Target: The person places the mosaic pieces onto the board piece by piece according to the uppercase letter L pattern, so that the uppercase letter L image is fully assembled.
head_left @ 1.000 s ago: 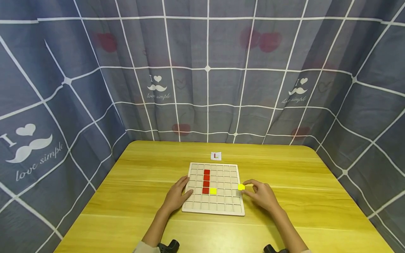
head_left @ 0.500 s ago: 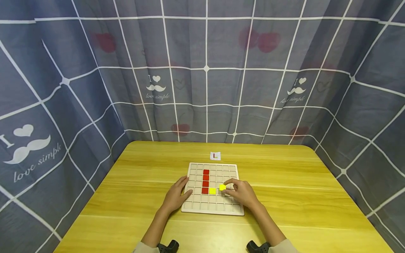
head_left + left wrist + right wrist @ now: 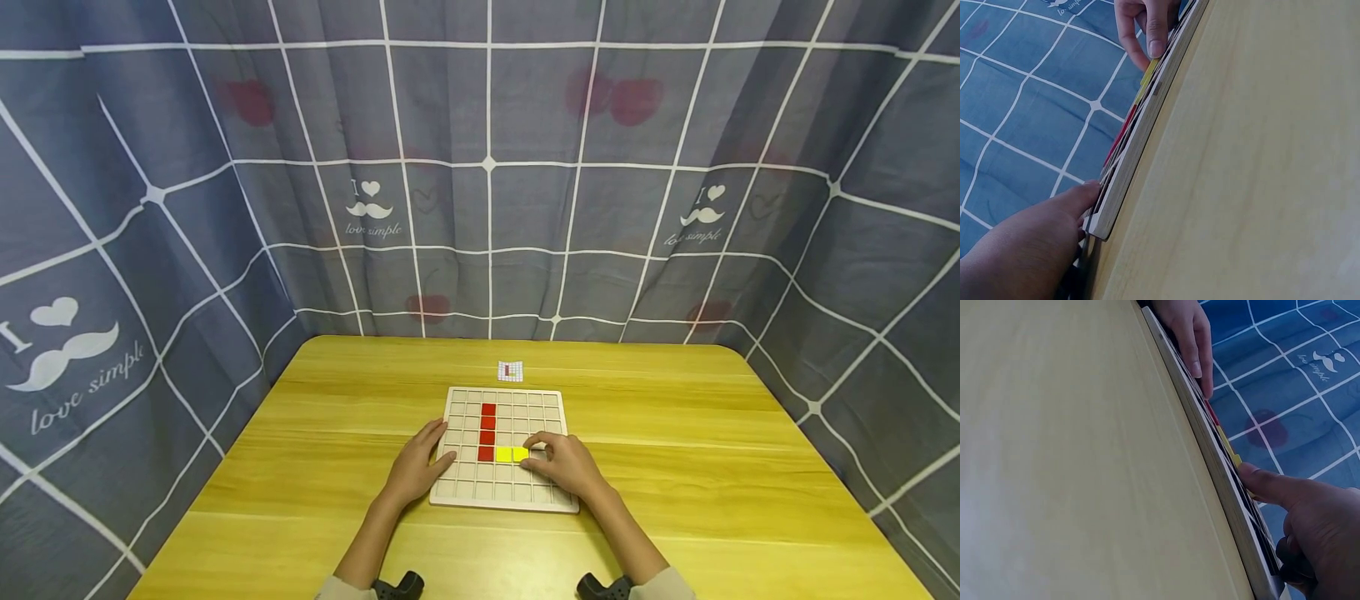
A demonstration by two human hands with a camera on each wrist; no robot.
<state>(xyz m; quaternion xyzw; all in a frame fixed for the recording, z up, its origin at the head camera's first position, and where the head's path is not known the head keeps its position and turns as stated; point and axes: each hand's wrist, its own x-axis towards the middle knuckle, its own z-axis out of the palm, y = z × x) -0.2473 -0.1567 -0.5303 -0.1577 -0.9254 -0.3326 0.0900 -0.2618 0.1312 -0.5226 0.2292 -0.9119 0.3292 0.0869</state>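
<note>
A pale square grid board [image 3: 510,493] lies on the table, with a column of several red tiles [image 3: 487,423] set in its cells. From the column's lower end, a yellow tile [image 3: 504,454] and a second yellow tile [image 3: 520,454] run to the right. My right hand [image 3: 566,462] pinches the second one between thumb and finger; in the left wrist view this yellow tile [image 3: 1150,70] stands slightly proud of the board. My left hand [image 3: 416,467] rests on the board's left edge, fingers extended and thumb [image 3: 1088,195] lying over the rim.
A small white card [image 3: 511,372] with a printed grid pattern lies behind the board. Wooden tabletop [image 3: 337,417] surrounds the board. A grey-blue checked curtain [image 3: 450,200] hangs behind the table and on both sides.
My right hand has come in from the board's right edge with the yellow tile and lowered it beside the other yellow one. The left hand has stayed in place.
</note>
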